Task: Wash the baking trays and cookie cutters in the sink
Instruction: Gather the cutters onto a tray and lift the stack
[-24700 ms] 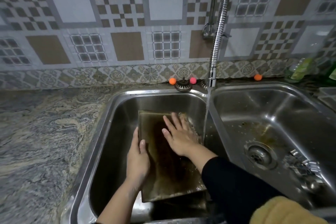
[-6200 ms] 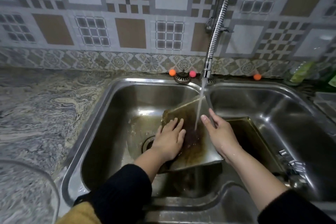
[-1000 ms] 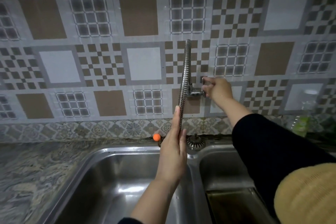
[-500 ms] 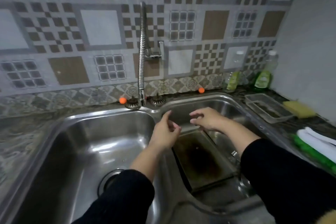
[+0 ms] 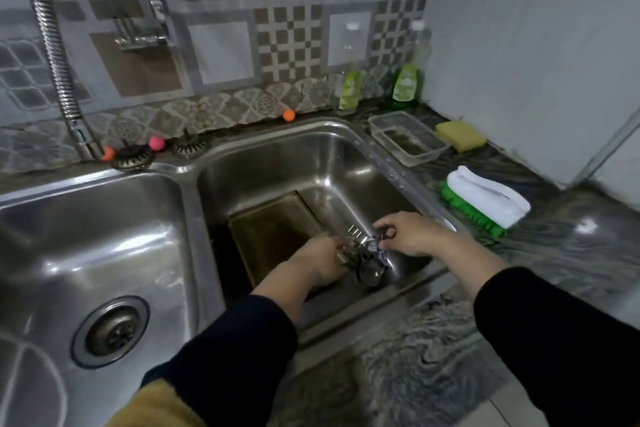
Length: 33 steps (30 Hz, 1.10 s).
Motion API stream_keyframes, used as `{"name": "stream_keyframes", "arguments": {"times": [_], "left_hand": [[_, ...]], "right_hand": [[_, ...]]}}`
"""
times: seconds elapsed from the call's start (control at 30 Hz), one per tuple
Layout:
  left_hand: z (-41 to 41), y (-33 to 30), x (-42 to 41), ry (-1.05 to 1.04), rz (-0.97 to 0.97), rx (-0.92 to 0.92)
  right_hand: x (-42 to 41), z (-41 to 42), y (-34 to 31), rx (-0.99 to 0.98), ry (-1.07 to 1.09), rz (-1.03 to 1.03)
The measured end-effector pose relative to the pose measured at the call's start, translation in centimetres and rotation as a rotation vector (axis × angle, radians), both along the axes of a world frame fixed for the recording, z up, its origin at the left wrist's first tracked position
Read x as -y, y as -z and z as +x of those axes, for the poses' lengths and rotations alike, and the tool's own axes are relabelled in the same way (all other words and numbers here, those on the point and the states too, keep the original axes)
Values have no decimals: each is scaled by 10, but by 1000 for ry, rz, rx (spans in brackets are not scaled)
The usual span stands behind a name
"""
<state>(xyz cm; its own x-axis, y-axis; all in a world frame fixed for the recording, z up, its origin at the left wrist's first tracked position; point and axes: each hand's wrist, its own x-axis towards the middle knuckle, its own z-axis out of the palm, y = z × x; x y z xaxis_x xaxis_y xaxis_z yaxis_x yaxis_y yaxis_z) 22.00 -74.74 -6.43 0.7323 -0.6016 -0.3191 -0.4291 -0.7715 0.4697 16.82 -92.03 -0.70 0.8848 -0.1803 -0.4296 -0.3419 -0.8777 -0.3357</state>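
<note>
A brown-stained baking tray (image 5: 273,229) lies flat in the right sink basin (image 5: 311,156). Beside its right edge, low against the basin wall, sits a cluster of shiny metal cookie cutters (image 5: 363,253). My left hand (image 5: 320,262) reaches into the basin and its fingers touch the left side of the cluster. My right hand (image 5: 410,234) pinches the cluster from the right with thumb and fingers. The view is blurred, so single cutters are hard to tell apart.
The left sink basin (image 5: 93,236) shows only its drain (image 5: 110,331). The coiled tap hose (image 5: 52,45) hangs at far left; no water runs. On the right counter stand a clear container (image 5: 407,139), a yellow sponge (image 5: 460,135), a green-and-white brush (image 5: 485,201) and two soap bottles (image 5: 403,80).
Both hands dropped from above the tray down to the cookie cutters at the right basin's near wall. The view swung right and down; before that the right hand left the tap handle.
</note>
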Motion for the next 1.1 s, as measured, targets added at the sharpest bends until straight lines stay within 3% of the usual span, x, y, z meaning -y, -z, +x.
{"name": "stream_keyframes", "arguments": {"times": [0.13, 0.3, 0.4, 0.53, 0.6, 0.73, 1.1], "left_hand": [[17, 9, 37, -35, 96, 50], [34, 30, 74, -28, 452, 163], [38, 42, 89, -4, 620, 210], [47, 50, 100, 7, 703, 209], [52, 53, 103, 25, 697, 206], [55, 62, 106, -35, 495, 177], [55, 72, 100, -71, 337, 156]], "right_hand": [[15, 23, 27, -97, -44, 24], [21, 56, 62, -288, -142, -24], [21, 69, 78, -301, -173, -105], [24, 83, 84, -320, -177, -103], [25, 89, 86, -363, -161, -76], [24, 92, 90, -405, -134, -77], [14, 87, 97, -271, 111, 34]]}}
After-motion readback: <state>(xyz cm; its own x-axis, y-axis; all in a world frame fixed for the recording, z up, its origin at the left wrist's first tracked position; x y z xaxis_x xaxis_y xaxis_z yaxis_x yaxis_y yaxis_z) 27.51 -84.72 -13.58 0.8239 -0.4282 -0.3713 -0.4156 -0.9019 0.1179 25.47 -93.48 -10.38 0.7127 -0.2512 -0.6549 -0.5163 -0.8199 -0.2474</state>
